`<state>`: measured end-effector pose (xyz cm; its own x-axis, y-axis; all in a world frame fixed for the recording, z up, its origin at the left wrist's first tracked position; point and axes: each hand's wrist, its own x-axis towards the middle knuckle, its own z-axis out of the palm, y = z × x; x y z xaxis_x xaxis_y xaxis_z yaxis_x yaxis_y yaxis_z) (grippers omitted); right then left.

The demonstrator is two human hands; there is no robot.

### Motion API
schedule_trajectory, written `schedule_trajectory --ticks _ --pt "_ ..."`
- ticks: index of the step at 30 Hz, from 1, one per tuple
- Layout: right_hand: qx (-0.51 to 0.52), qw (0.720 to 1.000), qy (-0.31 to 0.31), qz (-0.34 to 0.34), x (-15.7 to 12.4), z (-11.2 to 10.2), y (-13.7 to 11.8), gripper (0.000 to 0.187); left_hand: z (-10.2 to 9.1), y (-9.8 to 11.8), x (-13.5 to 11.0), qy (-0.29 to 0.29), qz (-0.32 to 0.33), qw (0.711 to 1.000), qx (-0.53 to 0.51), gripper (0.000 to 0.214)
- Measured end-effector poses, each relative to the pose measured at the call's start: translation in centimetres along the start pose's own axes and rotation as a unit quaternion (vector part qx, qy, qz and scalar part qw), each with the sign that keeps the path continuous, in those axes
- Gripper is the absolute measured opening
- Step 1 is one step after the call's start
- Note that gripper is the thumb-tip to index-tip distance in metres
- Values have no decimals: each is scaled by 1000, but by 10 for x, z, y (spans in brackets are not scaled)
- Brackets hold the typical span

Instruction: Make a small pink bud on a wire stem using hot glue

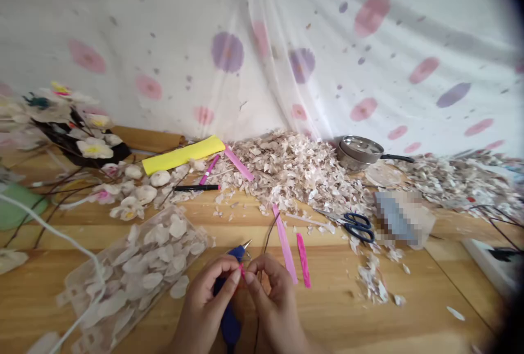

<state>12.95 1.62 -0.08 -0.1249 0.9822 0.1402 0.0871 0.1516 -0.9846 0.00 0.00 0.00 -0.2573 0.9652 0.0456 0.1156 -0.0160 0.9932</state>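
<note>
My left hand [208, 299] and my right hand [272, 296] meet low in the middle of the wooden table [347, 321]. Together their fingertips pinch a small pink piece [242, 273]. A thin dark wire [268, 236] rises from between the fingers and curves away. Blue-handled pliers [235, 288] lie under my hands, their metal tip pointing up right. Two pink strips [292, 253] lie just right of my right hand.
A clear bag of white petals [135, 275] lies left of my hands, crossed by a white cable [53, 231]. A heap of petal scraps [295, 171], blue scissors [358, 225], a metal pan [362, 151], a yellow sheet [184, 154] and made flowers [94, 149] lie behind.
</note>
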Motion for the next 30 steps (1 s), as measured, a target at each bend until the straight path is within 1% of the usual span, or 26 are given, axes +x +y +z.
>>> schedule_trajectory --ticks 3,6,10,15,18,22,28,30 --pt "-12 1000 -10 -2 -1 -3 0 27 -2 -3 0 -21 2 1000 0 17" --pt "-25 999 -9 -24 -3 -5 0 29 -3 -6 1 -33 7 999 13 17" --pt "-28 999 -7 -40 -3 -6 0 32 -3 -8 2 -32 11 999 6 17" --pt "-17 998 -34 -52 -5 -8 3 32 -4 -6 0 -22 37 999 -9 13" --pt "-13 997 -51 -55 -7 -9 8 27 -5 -4 -1 -40 40 998 -8 14" --pt "-6 997 -70 -25 -7 -9 14 15 -4 -4 -1 -60 32 997 -20 17" --pt "-1 996 -84 -43 -4 -12 19 14 -5 -5 -1 -83 41 995 -22 18" --pt "12 995 -88 -36 -4 -13 21 15 -4 -6 0 -88 52 994 -22 18"
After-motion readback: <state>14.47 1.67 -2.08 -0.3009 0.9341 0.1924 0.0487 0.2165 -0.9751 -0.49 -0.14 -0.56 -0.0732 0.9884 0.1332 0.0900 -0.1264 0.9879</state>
